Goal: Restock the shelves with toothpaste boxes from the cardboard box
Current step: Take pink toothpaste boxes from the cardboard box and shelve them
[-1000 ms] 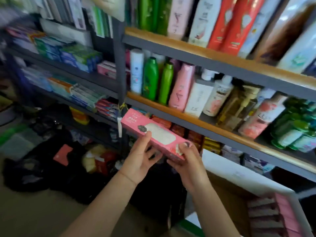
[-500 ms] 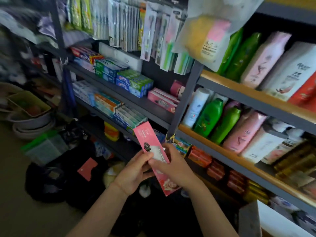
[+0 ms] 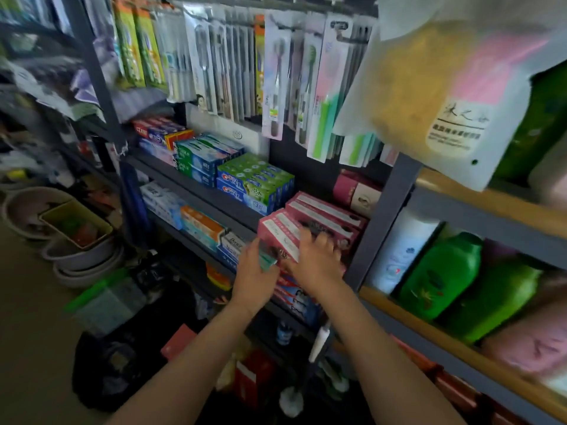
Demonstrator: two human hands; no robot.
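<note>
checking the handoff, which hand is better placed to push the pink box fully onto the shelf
Right, probably. The right hand rests on top of the pink box beside the shelved stack, while the left hand only steadies its near end.

Single head view, worn high, angled forward and down. Faces grey shelf unit [image 3: 196, 191] obliquely from its right, close range. Both forearms enter from bottom edge. No second view.

Open air lies before the shelf [image 3: 196, 191], but pink toothpaste boxes [image 3: 325, 216] fill its right end against the grey upright post [image 3: 380, 222], green boxes [image 3: 257, 182] crowd left, and hanging toothbrush packs [image 3: 276, 75] close overhead.
</note>
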